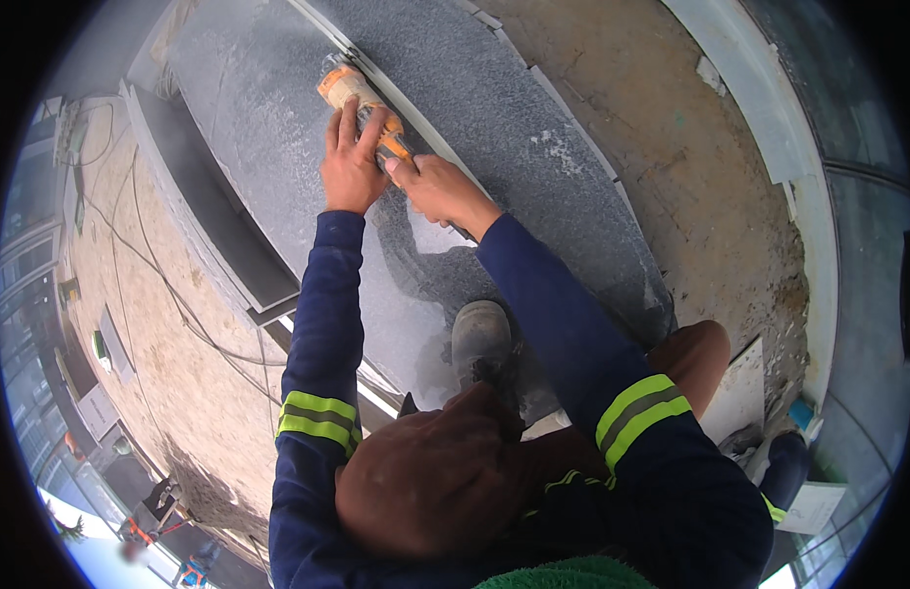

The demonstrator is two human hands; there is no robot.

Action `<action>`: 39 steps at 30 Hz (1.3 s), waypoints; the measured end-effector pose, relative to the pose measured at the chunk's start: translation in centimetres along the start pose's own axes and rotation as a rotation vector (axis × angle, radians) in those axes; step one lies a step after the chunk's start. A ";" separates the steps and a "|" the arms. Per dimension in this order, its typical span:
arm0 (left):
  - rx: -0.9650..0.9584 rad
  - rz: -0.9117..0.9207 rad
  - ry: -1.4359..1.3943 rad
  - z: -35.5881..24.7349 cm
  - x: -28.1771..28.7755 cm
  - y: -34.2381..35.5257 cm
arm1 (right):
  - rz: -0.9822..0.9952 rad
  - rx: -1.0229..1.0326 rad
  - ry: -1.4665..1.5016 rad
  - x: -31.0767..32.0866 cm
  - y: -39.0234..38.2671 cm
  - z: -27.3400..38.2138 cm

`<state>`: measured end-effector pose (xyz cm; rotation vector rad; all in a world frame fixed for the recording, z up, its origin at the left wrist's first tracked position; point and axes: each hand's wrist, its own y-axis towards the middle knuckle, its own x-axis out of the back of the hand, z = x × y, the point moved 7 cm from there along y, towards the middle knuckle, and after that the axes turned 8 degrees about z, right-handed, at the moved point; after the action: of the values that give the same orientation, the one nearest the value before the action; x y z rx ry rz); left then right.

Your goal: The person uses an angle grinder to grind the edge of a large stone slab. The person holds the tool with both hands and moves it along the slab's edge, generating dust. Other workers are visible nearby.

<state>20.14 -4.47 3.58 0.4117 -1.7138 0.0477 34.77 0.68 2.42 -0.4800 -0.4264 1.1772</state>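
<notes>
A dusty orange angle grinder [347,86] lies over a grey stone slab [268,128], its head pointing away from me. My left hand [355,162] wraps its body from the left. Behind it, my right hand [437,188] grips the rear handle. Just right of the tool runs a long pale metal bar [406,103] across the slab. The grinder's disc is hidden from this view. Pale dust hangs near the far left of the slab. My boot [481,339] rests on the slab's near part.
Left of the slab stands a long dark metal channel [219,196]. Cables [185,314] trail over the sandy ground [131,236]. Bare earth [690,167] lies to the right, bordered by a pale curb [818,245]. A blue cup-like object [801,412] sits near it. Other people [146,525] appear at lower left.
</notes>
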 end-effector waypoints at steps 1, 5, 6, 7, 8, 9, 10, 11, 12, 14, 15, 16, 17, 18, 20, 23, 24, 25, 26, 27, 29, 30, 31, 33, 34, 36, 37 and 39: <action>0.004 0.005 -0.002 0.3 -0.2 0.2 | 0.001 0.009 -0.006 0.1 0.3 0.3; 0.013 0.023 0.001 0.5 -0.3 0.7 | -0.011 0.011 0.032 0.4 0.5 0.5; 0.014 0.027 0.003 0.2 -0.2 0.7 | -0.005 -0.003 0.022 0.5 0.4 0.4; 0.008 0.017 0.004 0.1 0.0 0.6 | 0.004 -0.017 0.012 0.4 0.2 0.4; 0.002 0.007 0.004 -0.1 0.2 0.3 | 0.009 -0.019 0.018 0.3 -0.1 0.4; -0.003 -0.002 0.004 -0.3 0.4 0.1 | 0.014 -0.021 0.023 0.2 -0.6 0.3; 0.002 -0.001 0.005 -0.6 0.6 -0.2 | 0.019 -0.024 0.029 0.0 -1.0 0.1; 0.008 0.001 0.006 -1.0 0.7 -0.5 | 0.014 -0.029 0.020 -0.1 -1.3 -0.1; 0.015 0.003 0.007 -1.3 0.9 -0.8 | 0.008 -0.035 0.010 -0.3 -1.6 -0.2; 0.016 0.018 0.006 -1.8 1.1 -1.2 | -0.003 -0.033 0.005 -0.3 -2.3 -0.5; 0.017 0.025 0.006 -2.1 1.2 -1.4 | -0.007 -0.026 0.008 -0.3 -2.6 -0.6; 0.013 0.019 0.007 -2.2 1.3 -1.6 | -0.010 -0.016 0.012 -0.4 -2.9 -0.7; 0.009 0.013 0.008 -2.3 1.4 -1.7 | -0.015 -0.012 0.007 -0.5 -3.1 -0.7; 0.005 0.007 0.008 -2.5 1.5 -1.9 | -0.020 -0.007 0.003 -0.5 -3.3 -0.7; -0.002 0.007 0.014 -3.0 1.5 -2.1 | -0.037 0.006 -0.009 -0.4 -3.5 -1.1; -0.007 0.002 0.031 -3.1 1.5 -2.5 | -0.053 0.020 -0.013 -0.5 -3.5 -1.5; -0.007 0.000 0.038 -3.1 1.4 -2.6 | -0.051 0.010 0.001 -0.7 -3.6 -1.6; 0.005 0.009 0.038 -2.8 1.3 -2.5 | -0.051 0.006 0.011 -0.7 -3.5 -1.5; 0.017 0.017 0.038 -2.6 1.1 -2.5 | -0.042 -0.006 0.007 -0.7 -3.4 -1.3; 0.031 0.026 0.039 -2.3 1.0 -2.4 | -0.032 -0.017 0.003 -0.7 -3.2 -1.2; 0.035 0.032 0.024 -2.0 0.9 -1.9 | -0.013 -0.032 0.017 -0.5 -2.7 -0.9; 0.038 0.035 0.017 -1.7 0.8 -1.6 | -0.001 -0.037 0.035 -0.4 -2.4 -0.7; 0.035 0.031 0.019 -1.4 0.7 -1.3 | 0.011 -0.044 0.052 -0.4 -2.1 -0.6; 0.030 0.022 0.023 -0.8 0.5 -0.7 | 0.007 -0.037 0.047 -0.3 -1.3 0.0; 0.032 0.020 0.016 -0.5 0.4 -0.5 | 0.003 -0.039 0.043 -0.2 -0.9 0.0; 0.036 0.015 0.003 0.1 0.2 0.1 | 0.012 -0.022 0.046 0.0 0.0 0.5; 0.035 0.026 -0.001 0.1 0.1 -0.1 | 0.021 -0.020 0.048 -0.1 0.2 0.2; 0.033 0.047 -0.009 0.1 -0.3 -0.4 | 0.028 -0.035 0.040 -0.5 0.2 -0.7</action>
<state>20.14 -4.78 3.23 0.3967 -1.7336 0.1079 34.87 0.18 1.66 -0.5404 -0.4076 1.1870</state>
